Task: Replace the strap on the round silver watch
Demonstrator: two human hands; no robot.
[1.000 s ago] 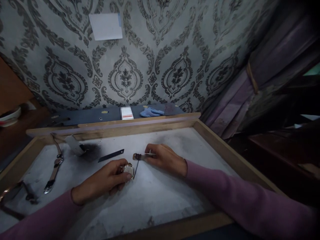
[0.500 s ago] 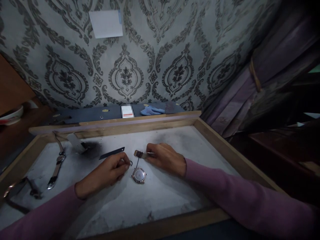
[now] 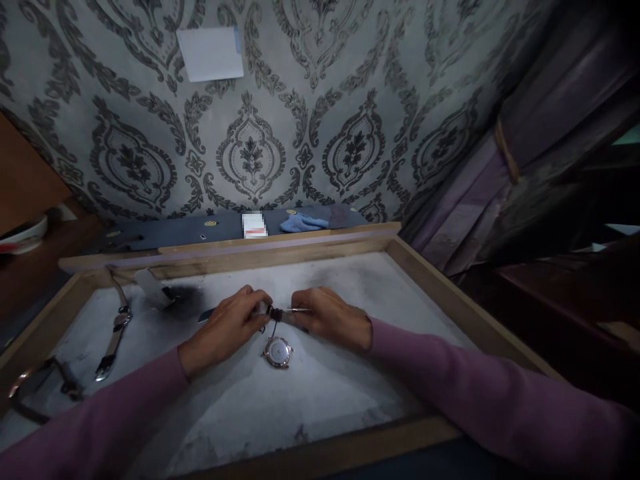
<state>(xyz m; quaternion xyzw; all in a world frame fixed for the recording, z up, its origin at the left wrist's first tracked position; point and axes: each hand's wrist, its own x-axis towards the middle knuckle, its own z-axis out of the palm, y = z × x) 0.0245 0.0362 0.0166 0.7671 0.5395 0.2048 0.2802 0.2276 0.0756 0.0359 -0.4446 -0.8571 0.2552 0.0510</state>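
My right hand (image 3: pixel 330 317) is closed around a dark watch strap (image 3: pixel 277 313) with a buckle at its left end. A thin metal tool (image 3: pixel 299 309) sticks out from the same fingers. My left hand (image 3: pixel 230 323) pinches the buckle end of that strap, and a small dark curved piece (image 3: pixel 263 329) shows below its fingertips. Just below both hands, a round watch case (image 3: pixel 278 353) lies on the white surface. A thin dark strip (image 3: pixel 275 328) runs between the case and the strap. Partly covered by my left hand is a dark flat blade (image 3: pixel 204 315).
A wooden-rimmed tray (image 3: pixel 440 313) surrounds the work. Inside, at left, lie a watch with a strap (image 3: pixel 116 330), a pale strap (image 3: pixel 153 288) and a curled dark strap (image 3: pixel 33 393). Behind the rim are a blue cloth (image 3: pixel 303 222) and a small white box (image 3: pixel 255 225).
My left hand has moved right and up to the strap's buckle end, now covering most of the dark blade. My right hand has barely moved; the metal tool shows more clearly.
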